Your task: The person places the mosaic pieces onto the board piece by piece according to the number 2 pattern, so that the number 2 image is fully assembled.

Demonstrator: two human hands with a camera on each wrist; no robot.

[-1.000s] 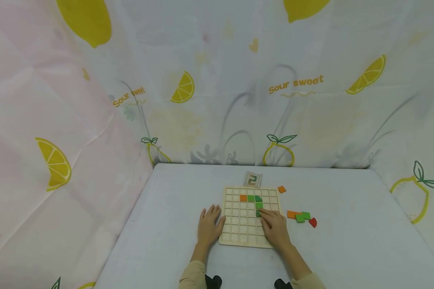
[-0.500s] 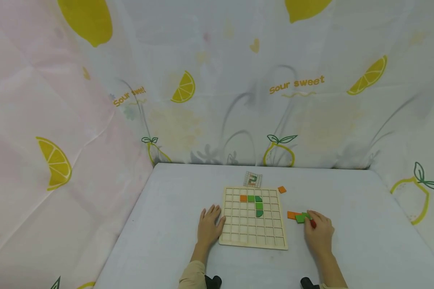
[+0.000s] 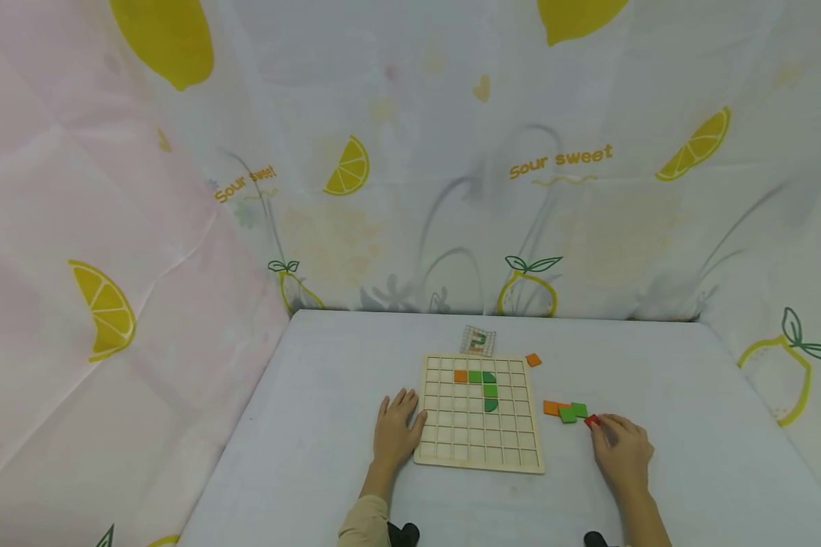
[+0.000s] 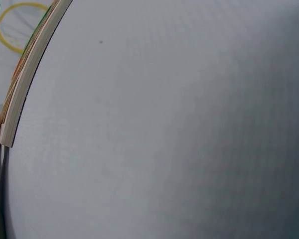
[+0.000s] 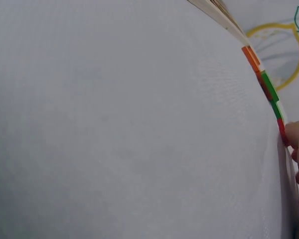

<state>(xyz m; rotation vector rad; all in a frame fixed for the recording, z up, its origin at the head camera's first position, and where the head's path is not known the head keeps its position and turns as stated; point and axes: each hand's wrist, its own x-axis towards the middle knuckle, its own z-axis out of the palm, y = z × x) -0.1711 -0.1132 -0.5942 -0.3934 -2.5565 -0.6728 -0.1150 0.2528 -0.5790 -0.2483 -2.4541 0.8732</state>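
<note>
Head view: right hand [image 3: 624,451] on the red piece [image 3: 591,420]

Step in hand, as judged: taking up or adjusting a loose piece. The red piece lay right of the board [image 3: 454,431], at the near right end of a small cluster, just beside the green squares [image 3: 568,415]. Right grip: thumb and forefinger bent, drawn narrow, pinching the red piece; the right wrist view showed a fingertip against it. The left hand [image 3: 398,428] lay flat, fingers straight, thumb at the board's left edge, holding nothing.

Next move, judged: it called for a secure hold on the thin edges and a lift clear of the green squares, orientation checked before any cell was used.

Materials: board pale, apparently wooden, with rounded corners and slim ridges marking square cells. In its cells: a flat orange tile [image 3: 461,376], two bright green tiles [image 3: 475,376], and two dark green tiles [image 3: 491,406] with curved edges. Orange squares [image 3: 550,407] lay flat beside the green squares; a lone orange square [image 3: 534,359] sat near the far right corner. The card [image 3: 477,340] looked slightly curled, its printed grid too small to read. White cloth [image 3: 315,425] was matte.
</note>
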